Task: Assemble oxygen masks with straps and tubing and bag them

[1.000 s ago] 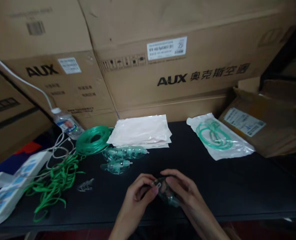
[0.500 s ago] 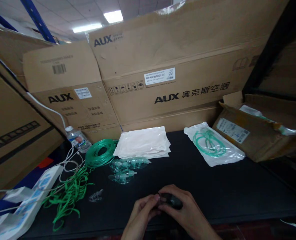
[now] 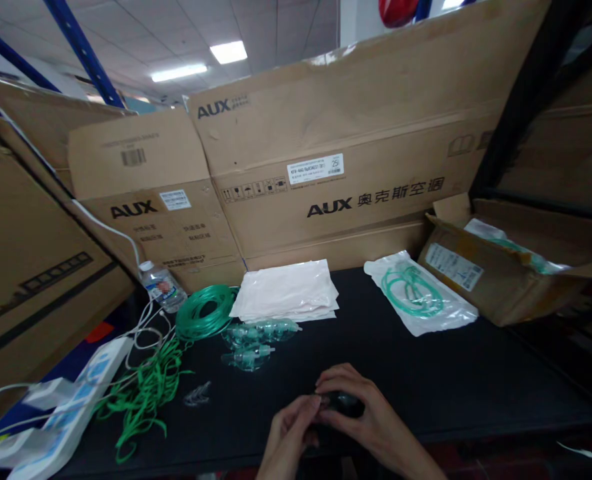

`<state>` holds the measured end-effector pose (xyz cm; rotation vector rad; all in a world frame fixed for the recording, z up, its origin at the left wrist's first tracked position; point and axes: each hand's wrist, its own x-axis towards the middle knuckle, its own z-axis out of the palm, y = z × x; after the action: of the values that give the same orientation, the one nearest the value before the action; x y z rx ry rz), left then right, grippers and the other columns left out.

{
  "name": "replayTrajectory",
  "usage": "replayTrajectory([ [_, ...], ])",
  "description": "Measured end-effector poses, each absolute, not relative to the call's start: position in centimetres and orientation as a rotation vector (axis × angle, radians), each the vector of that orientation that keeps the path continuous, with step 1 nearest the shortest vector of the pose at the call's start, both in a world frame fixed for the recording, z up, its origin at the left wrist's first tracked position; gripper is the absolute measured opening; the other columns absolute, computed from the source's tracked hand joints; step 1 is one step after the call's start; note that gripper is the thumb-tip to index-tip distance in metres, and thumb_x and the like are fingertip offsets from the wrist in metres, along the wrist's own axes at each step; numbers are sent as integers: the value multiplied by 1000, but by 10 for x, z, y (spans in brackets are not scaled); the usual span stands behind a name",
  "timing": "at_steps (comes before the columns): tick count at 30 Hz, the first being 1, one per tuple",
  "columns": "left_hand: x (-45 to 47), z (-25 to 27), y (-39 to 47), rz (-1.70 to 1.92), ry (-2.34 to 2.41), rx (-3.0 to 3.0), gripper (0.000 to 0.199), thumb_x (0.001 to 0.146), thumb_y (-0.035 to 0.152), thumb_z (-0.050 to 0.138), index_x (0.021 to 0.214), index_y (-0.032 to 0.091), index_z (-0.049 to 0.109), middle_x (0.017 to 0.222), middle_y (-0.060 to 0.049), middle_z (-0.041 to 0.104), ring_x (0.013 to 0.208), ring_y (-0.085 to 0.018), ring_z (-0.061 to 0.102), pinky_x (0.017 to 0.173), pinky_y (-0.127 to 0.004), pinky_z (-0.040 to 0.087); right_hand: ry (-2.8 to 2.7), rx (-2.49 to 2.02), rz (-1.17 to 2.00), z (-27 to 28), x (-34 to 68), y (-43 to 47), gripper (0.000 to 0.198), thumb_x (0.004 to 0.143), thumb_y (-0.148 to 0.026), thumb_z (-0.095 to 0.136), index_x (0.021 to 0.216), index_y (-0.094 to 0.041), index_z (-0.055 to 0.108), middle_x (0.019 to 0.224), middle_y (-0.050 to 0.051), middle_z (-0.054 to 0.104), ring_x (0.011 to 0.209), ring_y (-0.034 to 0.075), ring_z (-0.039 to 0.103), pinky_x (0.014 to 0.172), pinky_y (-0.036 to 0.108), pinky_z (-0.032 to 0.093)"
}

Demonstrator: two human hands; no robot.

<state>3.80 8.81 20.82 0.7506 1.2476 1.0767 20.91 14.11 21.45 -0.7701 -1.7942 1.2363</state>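
At the lower centre of the frame, the left hand and right hand had stayed pinched together on the small clear mask piece just above the black table, as the view tilted upward.

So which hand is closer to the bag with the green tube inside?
The right hand. The bag with the green tube lies up and to the right of both hands, and the left hand sits farther left, on the other side of the right hand.
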Motion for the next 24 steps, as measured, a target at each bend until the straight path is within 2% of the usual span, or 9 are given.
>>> replayTrajectory([
  [3,36,200,91,1083,1194,641,57,58,69,87,80,17,82,82,-5,67,78,-17,55,60,-22,36,-1799,-744,1287,216,209,145,17,84,-30,83,100,-29,80,106,6,73,106,25,67,93,36,53],
  [6,36,196,94,1096,1212,723,52,65,66,85,84,17,82,81,-5,68,76,-16,56,61,-21,38,-1825,-795,1286,212,210,149,19,84,-27,83,101,-33,82,110,5,73,112,26,65,99,38,51],
  [9,37,198,96,1210,1292,833,52,74,66,78,93,18,83,86,-7,74,74,-16,59,61,-21,42,-1680,-936,1277,201,209,149,50,77,-26,87,123,-39,74,139,5,64,131,29,57,111,44,45],
  [11,38,201,96,1309,1354,849,52,76,65,78,97,17,83,88,-9,77,77,-19,64,64,-23,48,-1416,-1012,1363,193,208,144,78,73,-35,90,144,-40,57,151,7,54,136,32,54,113,49,44],
  [12,39,202,95,1350,1370,849,51,77,63,78,98,17,83,89,-9,78,81,-21,67,68,-25,52,-1272,-1033,1446,191,206,140,85,75,-42,88,150,-37,49,151,10,54,134,32,56,112,51,45],
  [14,40,203,94,1409,1367,884,44,79,56,80,101,18,84,95,-11,79,93,-26,72,81,-30,58,-1041,-1025,1649,188,200,131,82,81,-54,81,152,-30,48,140,13,64,126,33,64,111,53,46],
  [16,41,200,92,1448,1354,986,35,81,50,80,100,20,84,104,-12,79,102,-28,73,88,-33,60,-934,-963,1813,189,191,123,72,84,-56,77,145,-24,58,130,14,72,123,32,66,114,52,43],
  [20,46,190,89,1497,1444,1202,22,87,42,75,96,23,84,105,-9,75,95,-24,75,82,-29,63,-855,-913,1858,188,171,120,54,81,-55,81,123,-22,75,124,12,75,128,33,62,118,50,38],
  [24,52,181,85,1506,1565,1390,9,88,29,74,85,24,81,98,-5,74,94,-21,74,86,-28,60,-785,-1025,1790,179,167,125,55,76,-59,83,117,-22,79,125,13,75,130,36,60,118,52,37],
])
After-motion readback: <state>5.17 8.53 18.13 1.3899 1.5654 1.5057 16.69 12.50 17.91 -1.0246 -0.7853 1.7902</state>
